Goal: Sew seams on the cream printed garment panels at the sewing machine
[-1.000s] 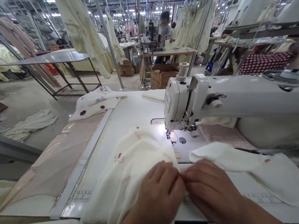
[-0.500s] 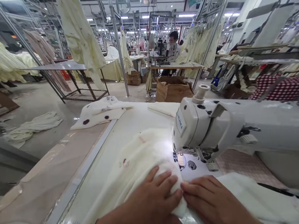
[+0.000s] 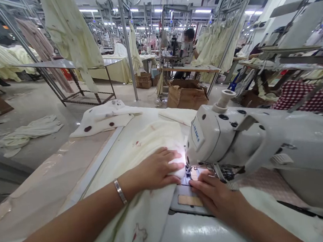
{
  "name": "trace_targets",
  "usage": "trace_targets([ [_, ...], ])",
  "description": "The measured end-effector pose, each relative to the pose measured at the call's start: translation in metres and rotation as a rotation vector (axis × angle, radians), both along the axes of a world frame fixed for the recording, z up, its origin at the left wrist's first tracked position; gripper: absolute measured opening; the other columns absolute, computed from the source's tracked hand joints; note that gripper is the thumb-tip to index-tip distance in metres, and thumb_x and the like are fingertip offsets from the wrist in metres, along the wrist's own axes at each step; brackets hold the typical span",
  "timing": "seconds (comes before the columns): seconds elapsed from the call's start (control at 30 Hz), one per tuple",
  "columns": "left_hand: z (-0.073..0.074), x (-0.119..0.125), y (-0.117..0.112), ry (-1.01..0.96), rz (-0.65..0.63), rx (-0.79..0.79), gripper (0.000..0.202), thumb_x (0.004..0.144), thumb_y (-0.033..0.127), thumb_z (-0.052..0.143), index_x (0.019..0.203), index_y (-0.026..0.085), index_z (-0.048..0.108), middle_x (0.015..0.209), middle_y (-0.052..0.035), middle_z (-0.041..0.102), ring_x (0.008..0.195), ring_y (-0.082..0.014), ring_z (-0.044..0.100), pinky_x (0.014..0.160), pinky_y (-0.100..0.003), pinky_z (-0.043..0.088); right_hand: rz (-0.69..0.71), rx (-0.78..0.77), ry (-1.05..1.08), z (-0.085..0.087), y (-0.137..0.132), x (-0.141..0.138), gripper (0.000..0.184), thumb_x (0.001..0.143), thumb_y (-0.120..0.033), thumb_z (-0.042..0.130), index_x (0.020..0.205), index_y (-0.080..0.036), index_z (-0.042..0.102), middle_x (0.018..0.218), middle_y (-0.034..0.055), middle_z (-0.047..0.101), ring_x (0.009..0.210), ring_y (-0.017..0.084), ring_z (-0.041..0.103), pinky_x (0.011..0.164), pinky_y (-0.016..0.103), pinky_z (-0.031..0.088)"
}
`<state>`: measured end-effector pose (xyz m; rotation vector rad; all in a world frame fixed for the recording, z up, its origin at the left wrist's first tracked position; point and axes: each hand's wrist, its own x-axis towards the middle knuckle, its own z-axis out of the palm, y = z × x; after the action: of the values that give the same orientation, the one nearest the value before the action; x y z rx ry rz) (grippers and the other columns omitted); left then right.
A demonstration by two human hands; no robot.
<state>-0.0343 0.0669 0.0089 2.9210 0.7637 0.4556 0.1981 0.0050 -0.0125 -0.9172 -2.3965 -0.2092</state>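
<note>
Moved: both hands and the cloth [image 3: 148, 135] have gone forward since half a second ago; the hands now flank the needle area.
Cloth: cream, faintly printed, on the table left of the needle, running down under the left forearm toward the wearer.
Handling: looks light, soft and limp, likely to ruck or creep; probably best pressed flat near the foot and guided by its right edge.
Left hand [image 3: 161, 169]: palm down, fingers slightly spread, pressing the cloth just left of the foot, not gripping.
Right hand [image 3: 216, 191]: fingers half curled and close together at the needle plate [image 3: 183, 190]; cannot tell whether they pinch anything.
Machine [image 3: 230, 138]: white, lamp lit at the needle, its arm above the right hand.
Surface: pink sheet [image 3: 61, 173] at left, spotted piece [image 3: 102, 120] at the far corner, smooth white table [image 3: 203, 227], pale piece [image 3: 271, 207] at right.
Room: hanging garment [image 3: 72, 40], then cardboard box [image 3: 187, 94], co-worker [image 3: 190, 38], checked fabric [image 3: 296, 91].
</note>
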Motion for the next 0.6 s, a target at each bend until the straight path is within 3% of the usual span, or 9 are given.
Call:
trace_targets([
  [0.07,-0.008,0.005,-0.024,0.0,0.111,0.025,0.043,0.084,0.052,0.052,0.111,0.02,0.056,0.122,-0.0102,0.052,0.108,-0.0253,0.048,0.095,-0.04,0.037,0.033,-0.023,0.004,0.012,-0.007,-0.004,0.021,0.09,-0.018,0.044,0.099,-0.018,0.063,0.083,0.0065,0.065,0.077,0.017,0.061,0.067,0.031,0.051],
  [0.17,-0.024,0.018,-0.094,-0.022,0.335,0.159,0.066,0.077,0.061,0.054,0.121,0.012,0.05,0.125,-0.0178,0.051,0.112,-0.0324,0.048,0.093,-0.047,0.038,0.118,-0.094,0.011,0.027,-0.029,-0.011,0.022,0.089,-0.014,0.042,0.101,-0.015,0.06,0.076,0.0051,0.062,0.069,0.017,0.056,0.06,0.03,0.047],
  [0.23,-0.029,0.027,-0.136,-0.102,0.336,0.345,0.032,0.084,0.035,0.056,0.111,0.017,0.056,0.113,-0.0107,0.06,0.106,-0.0261,0.054,0.086,-0.039,0.043,0.169,-0.131,-0.013,0.029,-0.049,-0.014,0.022,0.088,-0.013,0.041,0.099,-0.014,0.059,0.069,0.004,0.058,0.062,0.016,0.052,0.054,0.029,0.043],
  [0.27,-0.028,0.03,-0.147,-0.092,0.344,0.315,0.02,0.085,0.026,0.055,0.104,0.02,0.059,0.106,-0.007,0.063,0.099,-0.0211,0.057,0.08,-0.033,0.046,0.187,-0.143,-0.027,0.027,-0.059,-0.015,0.021,0.088,-0.014,0.04,0.096,-0.014,0.059,0.066,0.0036,0.057,0.06,0.016,0.05,0.053,0.029,0.041],
  [0.33,-0.019,0.033,-0.144,-0.078,0.37,0.233,0.011,0.087,0.02,0.051,0.088,0.024,0.062,0.091,-0.0051,0.064,0.084,-0.0185,0.058,0.068,-0.03,0.047,0.196,-0.181,-0.05,0.019,-0.078,-0.014,0.017,0.088,-0.016,0.043,0.091,-0.016,0.06,0.065,0.0034,0.055,0.059,0.016,0.049,0.052,0.028,0.039],
  [0.43,-0.001,0.03,-0.097,-0.046,0.498,0.155,0.01,0.082,0.027,0.059,0.083,0.017,0.061,0.089,-0.0106,0.061,0.083,-0.0268,0.057,0.067,-0.041,0.047,0.198,-0.29,-0.059,0.011,-0.099,-0.009,0.013,0.085,-0.015,0.05,0.093,-0.02,0.06,0.069,0.0029,0.055,0.063,0.016,0.049,0.055,0.029,0.04],
  [0.53,0.015,0.03,-0.068,-0.064,0.429,0.17,0.01,0.085,0.023,0.055,0.079,0.018,0.06,0.092,-0.0064,0.061,0.087,-0.0232,0.055,0.076,-0.041,0.045,0.217,-0.342,-0.042,0.016,-0.104,-0.004,0.025,0.086,-0.012,0.046,0.106,-0.022,0.057,0.077,0.004,0.057,0.07,0.017,0.053,0.059,0.029,0.045],
  [0.6,0.031,0.035,-0.08,-0.17,0.3,0.236,0.017,0.09,0.019,0.044,0.08,0.018,0.058,0.082,-0.0028,0.059,0.078,-0.0174,0.053,0.071,-0.033,0.044,0.103,-0.281,0.072,0.03,-0.1,-0.005,0.04,0.088,-0.012,0.041,0.127,-0.018,0.044,0.101,0.0105,0.059,0.093,0.02,0.056,0.073,0.032,0.05],
])
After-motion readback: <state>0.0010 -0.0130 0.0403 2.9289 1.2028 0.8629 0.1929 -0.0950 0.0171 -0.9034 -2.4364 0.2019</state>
